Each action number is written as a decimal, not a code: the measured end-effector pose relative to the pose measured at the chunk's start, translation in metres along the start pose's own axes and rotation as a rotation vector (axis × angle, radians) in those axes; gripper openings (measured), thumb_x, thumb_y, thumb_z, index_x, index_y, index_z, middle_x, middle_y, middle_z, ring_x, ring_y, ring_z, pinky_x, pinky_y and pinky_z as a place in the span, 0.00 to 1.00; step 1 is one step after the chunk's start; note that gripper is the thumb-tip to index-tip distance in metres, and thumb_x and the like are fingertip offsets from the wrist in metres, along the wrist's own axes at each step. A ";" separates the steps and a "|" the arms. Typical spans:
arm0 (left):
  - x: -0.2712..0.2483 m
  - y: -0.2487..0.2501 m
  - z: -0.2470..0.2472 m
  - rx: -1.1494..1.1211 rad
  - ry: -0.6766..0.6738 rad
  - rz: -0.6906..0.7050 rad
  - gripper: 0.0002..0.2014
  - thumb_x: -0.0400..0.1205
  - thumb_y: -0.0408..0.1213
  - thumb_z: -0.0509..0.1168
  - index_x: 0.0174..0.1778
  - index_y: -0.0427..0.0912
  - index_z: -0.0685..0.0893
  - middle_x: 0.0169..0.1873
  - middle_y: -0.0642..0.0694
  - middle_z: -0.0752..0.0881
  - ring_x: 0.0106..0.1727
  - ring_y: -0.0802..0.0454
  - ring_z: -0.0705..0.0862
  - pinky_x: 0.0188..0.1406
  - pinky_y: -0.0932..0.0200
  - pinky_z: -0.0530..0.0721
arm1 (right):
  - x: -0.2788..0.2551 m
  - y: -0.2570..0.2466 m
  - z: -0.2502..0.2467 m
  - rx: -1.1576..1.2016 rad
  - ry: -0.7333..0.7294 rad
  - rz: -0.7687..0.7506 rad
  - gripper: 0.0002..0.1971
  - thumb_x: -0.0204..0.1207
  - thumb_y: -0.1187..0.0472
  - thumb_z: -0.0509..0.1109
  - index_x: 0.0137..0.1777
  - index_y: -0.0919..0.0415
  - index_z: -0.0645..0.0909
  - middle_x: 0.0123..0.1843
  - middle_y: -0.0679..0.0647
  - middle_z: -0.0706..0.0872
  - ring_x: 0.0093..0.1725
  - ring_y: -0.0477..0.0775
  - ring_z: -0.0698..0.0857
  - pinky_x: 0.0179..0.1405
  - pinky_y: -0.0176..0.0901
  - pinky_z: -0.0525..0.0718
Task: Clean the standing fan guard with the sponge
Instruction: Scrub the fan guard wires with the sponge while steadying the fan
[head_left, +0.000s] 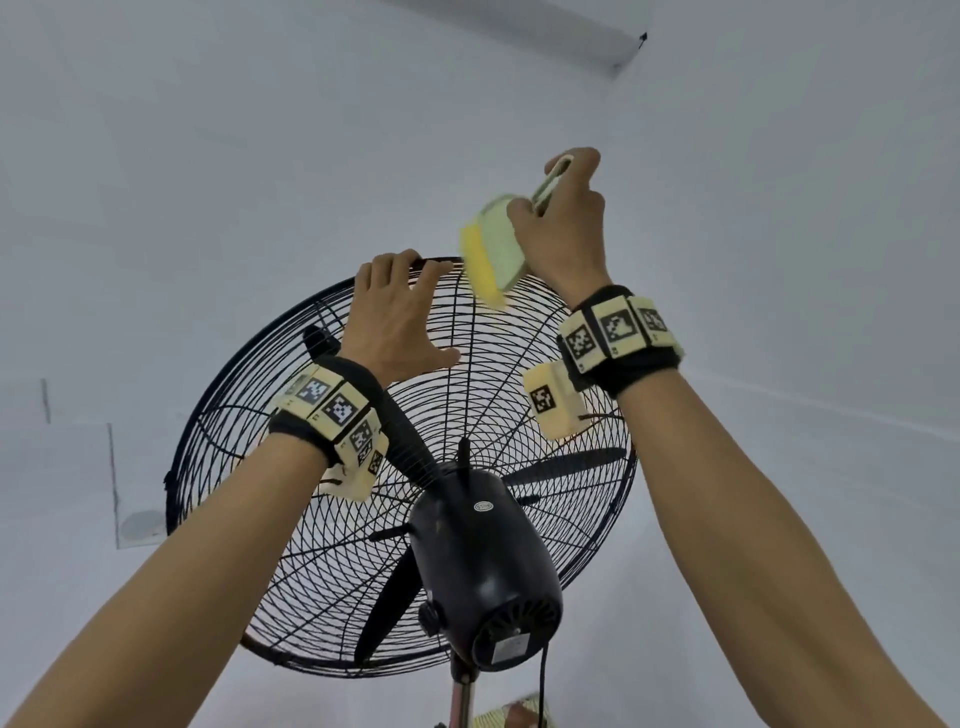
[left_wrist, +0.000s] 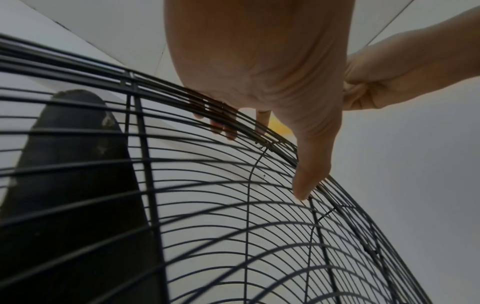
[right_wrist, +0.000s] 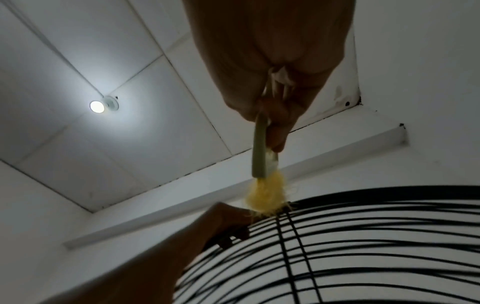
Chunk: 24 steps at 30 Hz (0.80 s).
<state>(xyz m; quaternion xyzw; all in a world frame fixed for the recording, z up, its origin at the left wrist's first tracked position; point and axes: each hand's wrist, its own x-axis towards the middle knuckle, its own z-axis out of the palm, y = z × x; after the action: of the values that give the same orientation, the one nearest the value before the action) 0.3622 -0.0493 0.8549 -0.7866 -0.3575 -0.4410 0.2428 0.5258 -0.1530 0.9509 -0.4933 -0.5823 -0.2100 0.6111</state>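
From the head, pale walls surround the round black wire fan guard (head_left: 291, 395), left hand (head_left: 400, 317) gripping its top rim; left wrist shows curved wires; right wrist shows ceiling panels, right hand (right_wrist: 272, 67) gripping the handled yellow sponge (right_wrist: 265, 197) on the rim.

The fan guard (head_left: 322, 525) stands in front of the person, tilted, with the motor housing (head_left: 483, 561) on its near side at the centre and the pole (head_left: 461, 696) running down beneath that. The blades (head_left: 566, 466) lie inside the guard, behind the near wires. The left hand (head_left: 397, 317) sits on the guard's top rim, fingers (left_wrist: 230, 131) hooked over the far side and thumb (left_wrist: 309, 174) lying along the near wires. Just right of it, the sponge (head_left: 488, 254) touches the same top rim, its handle rising up into the right hand (head_left: 566, 218), which is above and right of the rim. A ceiling lamp (right_wrist: 97, 106) is overhead, to the left.
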 end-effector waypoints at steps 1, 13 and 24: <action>0.000 0.000 0.001 -0.001 0.003 -0.003 0.51 0.65 0.62 0.80 0.83 0.47 0.71 0.76 0.37 0.74 0.76 0.32 0.71 0.80 0.38 0.64 | -0.004 0.000 0.004 0.015 0.021 -0.012 0.18 0.83 0.65 0.67 0.68 0.65 0.65 0.43 0.50 0.79 0.41 0.60 0.87 0.40 0.52 0.86; 0.000 -0.001 0.003 0.005 0.016 0.011 0.51 0.65 0.63 0.79 0.82 0.48 0.71 0.75 0.38 0.74 0.75 0.33 0.71 0.79 0.38 0.66 | -0.014 -0.007 0.011 -0.014 0.021 -0.034 0.17 0.84 0.67 0.65 0.68 0.66 0.64 0.42 0.50 0.79 0.41 0.62 0.87 0.44 0.59 0.88; -0.002 -0.012 -0.001 0.021 -0.020 -0.012 0.54 0.65 0.69 0.80 0.86 0.57 0.69 0.79 0.39 0.72 0.76 0.32 0.71 0.77 0.33 0.64 | -0.040 -0.004 0.002 0.085 0.091 -0.061 0.17 0.84 0.67 0.68 0.67 0.66 0.65 0.42 0.45 0.80 0.40 0.55 0.90 0.39 0.47 0.92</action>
<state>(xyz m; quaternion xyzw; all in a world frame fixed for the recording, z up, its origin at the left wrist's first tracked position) 0.3511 -0.0432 0.8543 -0.7861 -0.3693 -0.4310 0.2447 0.5121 -0.1653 0.9146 -0.4386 -0.5771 -0.2259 0.6509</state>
